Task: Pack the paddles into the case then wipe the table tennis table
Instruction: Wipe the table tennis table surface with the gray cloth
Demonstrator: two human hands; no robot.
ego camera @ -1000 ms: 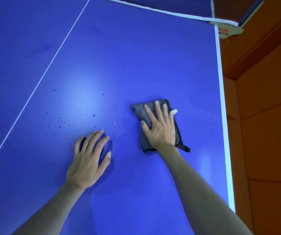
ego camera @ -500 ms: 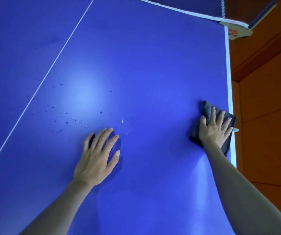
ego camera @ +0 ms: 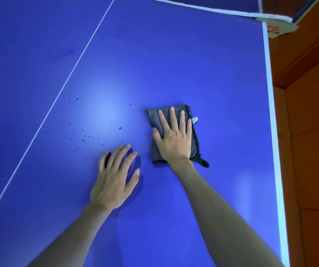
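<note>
On the blue table tennis table (ego camera: 174, 54), right half, the right hand (ego camera: 174, 139) lies flat on a folded grey cloth (ego camera: 155, 120), fingers straight and spread, pressing it down rather than gripping it. The left hand (ego camera: 114, 180) rests on bare surface just beside it, fingers relaxed and holding nothing, apparently as a brace. No paddles or case in view, so where they are cannot be told from here.

Now the danger spots. A scatter of water droplets (ego camera: 83, 140) sits to the left of the cloth, just ahead of the left fingertips. If the cloth sweeps only the right-hand side, those beads stay put and dry into marks. And that left palm is planted on the table: slide it forward and it smears the drops or leaves prints on the wiped patch.

The cloth itself is only pinned by flat pressure. A quick stroke could let it bunch, unfold or slip from under the palm. Its dark loop (ego camera: 204, 162) and pale tag (ego camera: 194, 120) stick out on the right; near the white sideline (ego camera: 268, 93) they could drag over the edge, and the cloth could follow toward the orange floor (ego camera: 312, 151).
</note>
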